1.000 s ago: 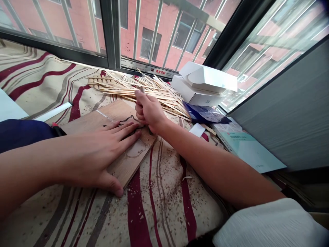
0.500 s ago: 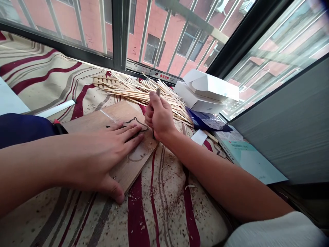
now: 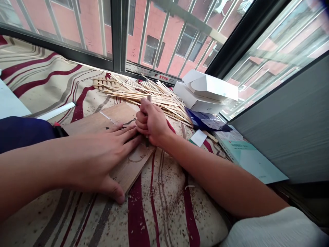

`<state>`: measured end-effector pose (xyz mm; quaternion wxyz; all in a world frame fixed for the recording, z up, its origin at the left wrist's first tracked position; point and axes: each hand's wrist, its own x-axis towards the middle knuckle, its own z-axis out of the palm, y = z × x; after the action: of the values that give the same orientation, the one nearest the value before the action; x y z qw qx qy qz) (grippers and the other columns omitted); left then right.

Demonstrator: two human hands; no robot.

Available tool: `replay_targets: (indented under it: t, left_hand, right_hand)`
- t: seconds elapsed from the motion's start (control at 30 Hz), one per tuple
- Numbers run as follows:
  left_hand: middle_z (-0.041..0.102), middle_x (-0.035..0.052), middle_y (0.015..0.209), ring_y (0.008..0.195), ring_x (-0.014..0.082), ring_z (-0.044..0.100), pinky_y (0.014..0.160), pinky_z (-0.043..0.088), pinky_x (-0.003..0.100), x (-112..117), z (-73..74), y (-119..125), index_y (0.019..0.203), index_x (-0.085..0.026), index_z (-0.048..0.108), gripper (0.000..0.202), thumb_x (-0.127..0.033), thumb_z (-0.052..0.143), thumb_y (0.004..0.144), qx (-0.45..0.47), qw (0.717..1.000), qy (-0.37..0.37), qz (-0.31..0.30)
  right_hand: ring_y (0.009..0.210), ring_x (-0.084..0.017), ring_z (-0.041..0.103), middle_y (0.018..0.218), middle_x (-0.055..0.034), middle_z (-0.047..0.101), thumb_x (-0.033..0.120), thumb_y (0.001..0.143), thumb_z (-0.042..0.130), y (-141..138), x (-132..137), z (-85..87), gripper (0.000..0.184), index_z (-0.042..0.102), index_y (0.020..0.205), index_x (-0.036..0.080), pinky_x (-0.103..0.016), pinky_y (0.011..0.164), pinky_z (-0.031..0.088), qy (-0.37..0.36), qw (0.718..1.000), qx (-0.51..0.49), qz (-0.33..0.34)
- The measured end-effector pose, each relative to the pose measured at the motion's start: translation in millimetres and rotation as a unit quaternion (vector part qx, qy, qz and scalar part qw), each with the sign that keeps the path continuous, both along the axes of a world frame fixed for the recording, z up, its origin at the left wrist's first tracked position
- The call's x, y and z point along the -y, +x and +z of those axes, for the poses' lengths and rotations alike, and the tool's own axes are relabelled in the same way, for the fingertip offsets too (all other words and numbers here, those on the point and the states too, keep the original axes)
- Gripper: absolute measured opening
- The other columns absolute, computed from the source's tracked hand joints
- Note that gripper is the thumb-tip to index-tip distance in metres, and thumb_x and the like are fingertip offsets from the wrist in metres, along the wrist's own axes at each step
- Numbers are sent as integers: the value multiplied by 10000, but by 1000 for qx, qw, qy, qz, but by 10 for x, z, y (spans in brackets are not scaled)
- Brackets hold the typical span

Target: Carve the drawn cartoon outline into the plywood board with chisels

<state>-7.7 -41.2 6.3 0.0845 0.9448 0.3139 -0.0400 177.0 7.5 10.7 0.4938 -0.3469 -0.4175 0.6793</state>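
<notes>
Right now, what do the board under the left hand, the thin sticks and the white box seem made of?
Board: probably wood, matte, from its brown, faintly grained face.
Thin sticks: bare wood or bamboo, by their pale straw colour; I can't tell which.
White box: likely smooth card, given its folded edges.

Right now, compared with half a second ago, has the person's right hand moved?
Yes. Judged against the white ZTE box, the right hand has shifted left and slightly lower in view, nearing the left hand on the wooden board.
</notes>
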Motion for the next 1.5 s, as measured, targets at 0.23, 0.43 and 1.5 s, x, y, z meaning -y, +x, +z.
replay_targets:
  t: [0.23,0.43,1.5]
  left_hand:
    - [47,220,1806,1653,494,135,1330,195,605,-27,-10,-16,1758,-168,121,1464,-926,748,673,-39,999,-14,8]
    - [148,208,1807,1634,499,222,1319,246,599,-93,-172,-145,1760,-218,150,1447,-936,757,660,22,1000,0,-8]
    - [801,115,1218,1153,292,715,1058,512,427,-190,183,20,1183,-218,778,499,-485,366,1095,133,979,154,9]
  right_hand:
    - [408,-64,125,480,140,233,417,1133,454,196,-69,223,463,265,738,268,-204,387,122,53,996,70,-6]
    - [531,-86,434,609,85,449,359,1090,562,387,-47,472,361,425,779,234,-230,547,366,274,893,330,134]
    - [983,-278,714,1143,-156,711,218,996,510,1099,589,3,208,649,1117,122,-335,691,400,316,460,828,-50]
